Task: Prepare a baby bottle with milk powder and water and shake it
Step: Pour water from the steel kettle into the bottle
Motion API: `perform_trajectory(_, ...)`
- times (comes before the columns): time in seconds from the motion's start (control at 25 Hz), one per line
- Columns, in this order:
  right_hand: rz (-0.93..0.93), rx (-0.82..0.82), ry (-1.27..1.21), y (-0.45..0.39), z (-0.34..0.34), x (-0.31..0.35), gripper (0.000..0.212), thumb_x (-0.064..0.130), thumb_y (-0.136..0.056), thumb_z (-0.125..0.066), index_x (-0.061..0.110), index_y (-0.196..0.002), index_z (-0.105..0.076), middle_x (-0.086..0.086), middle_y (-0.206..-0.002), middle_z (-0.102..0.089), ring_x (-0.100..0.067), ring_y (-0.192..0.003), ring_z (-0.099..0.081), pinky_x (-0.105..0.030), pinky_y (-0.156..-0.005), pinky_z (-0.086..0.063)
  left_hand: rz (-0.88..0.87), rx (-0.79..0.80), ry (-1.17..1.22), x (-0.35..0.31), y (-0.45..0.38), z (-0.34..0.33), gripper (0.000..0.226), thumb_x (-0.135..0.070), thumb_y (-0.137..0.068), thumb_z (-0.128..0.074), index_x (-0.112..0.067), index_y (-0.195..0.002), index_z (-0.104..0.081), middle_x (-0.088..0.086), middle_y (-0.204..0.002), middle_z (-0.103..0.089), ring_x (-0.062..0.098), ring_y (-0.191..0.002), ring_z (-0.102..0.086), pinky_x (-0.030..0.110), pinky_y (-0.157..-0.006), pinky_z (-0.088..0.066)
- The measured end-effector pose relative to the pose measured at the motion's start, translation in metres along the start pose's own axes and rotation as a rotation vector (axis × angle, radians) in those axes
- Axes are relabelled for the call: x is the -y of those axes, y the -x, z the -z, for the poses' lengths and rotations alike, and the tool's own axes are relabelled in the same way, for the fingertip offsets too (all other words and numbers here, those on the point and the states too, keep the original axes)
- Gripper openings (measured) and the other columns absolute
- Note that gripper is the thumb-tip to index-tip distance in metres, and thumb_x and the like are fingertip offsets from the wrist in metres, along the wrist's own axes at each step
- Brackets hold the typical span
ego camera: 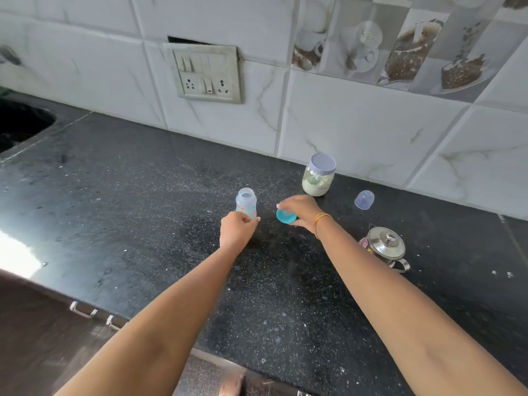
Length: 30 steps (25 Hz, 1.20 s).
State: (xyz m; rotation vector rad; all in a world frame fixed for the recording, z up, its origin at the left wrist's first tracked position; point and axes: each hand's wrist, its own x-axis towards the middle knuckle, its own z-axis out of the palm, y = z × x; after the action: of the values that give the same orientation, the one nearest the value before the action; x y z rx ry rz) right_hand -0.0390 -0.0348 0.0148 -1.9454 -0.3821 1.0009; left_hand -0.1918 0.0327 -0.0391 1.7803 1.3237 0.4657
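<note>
Black speckled countertop (143, 195). Steel lidded pot (385, 245), near right. Left hand (235, 231), fingers curled round base of upright open baby bottle (246, 205). Right hand (303, 211), fingertips pinching teal collar (285, 217) just beside it. Clear cap (364, 199). Powder jar (318, 175), lidded, by wall.

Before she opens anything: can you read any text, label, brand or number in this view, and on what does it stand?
Nothing reads clearly.
Powder jar: a small handwritten label low on the glass, too blurred to read.
Baby bottle: printed pattern only, no readable marks.
Steel pot: a pink sticker on its side, too small to read.
Switch plate: no lettering visible.
</note>
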Motion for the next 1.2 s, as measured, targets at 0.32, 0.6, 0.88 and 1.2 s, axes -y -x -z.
perform_trajectory(0.32,0.229,0.047,-0.226,-0.001,-0.045,0.031,0.025,0.009,-0.078,-0.075,0.017,-0.098,-0.063,-0.013,-0.122,-0.056,-0.030,-0.111,-0.060,-0.044,-0.090,-0.056,-0.009,0.010,0.104,-0.010,-0.024,0.021,0.058,-0.031,-0.072,-0.083,-0.011,-0.115,-0.051,-0.001,-0.104,-0.055,0.017,-0.093,-0.052,0.028,-0.077,-0.040)
perform_trajectory(0.6,0.032,-0.298,0.190,-0.021,-0.007,-0.004,0.060,0.036,-0.075,-0.077,0.006,-0.123,-0.056,-0.011,-0.122,-0.059,-0.030,-0.107,-0.060,-0.042,-0.085,-0.057,-0.198,0.124,0.120,-0.020,-0.020,0.003,0.050,-0.030,-0.071,-0.083,-0.018,-0.117,-0.064,-0.002,-0.108,-0.069,0.013,-0.097,-0.063,0.028,-0.083,-0.049)
perform_trajectory(0.88,-0.027,-0.275,0.627,-0.008,0.052,-0.052,0.060,0.041,-0.071,-0.081,0.007,-0.116,-0.062,-0.013,-0.118,-0.065,-0.028,-0.107,-0.062,-0.035,-0.085,-0.052,-0.348,0.378,0.092,-0.038,0.007,-0.033,0.056,-0.025,-0.068,-0.085,-0.016,-0.120,-0.066,-0.004,-0.111,-0.071,0.011,-0.097,-0.065,0.023,-0.083,-0.050)
perform_trajectory(1.2,0.354,-0.456,0.679,0.050,0.088,-0.054,0.028,0.016,-0.089,-0.059,0.014,-0.116,-0.065,-0.010,-0.115,-0.067,-0.026,-0.105,-0.063,-0.038,-0.088,-0.053,-0.385,0.454,0.079,-0.046,0.040,-0.065,0.056,-0.025,-0.066,-0.086,-0.019,-0.119,-0.066,-0.009,-0.105,-0.068,0.010,-0.094,-0.065,0.024,-0.085,-0.052)
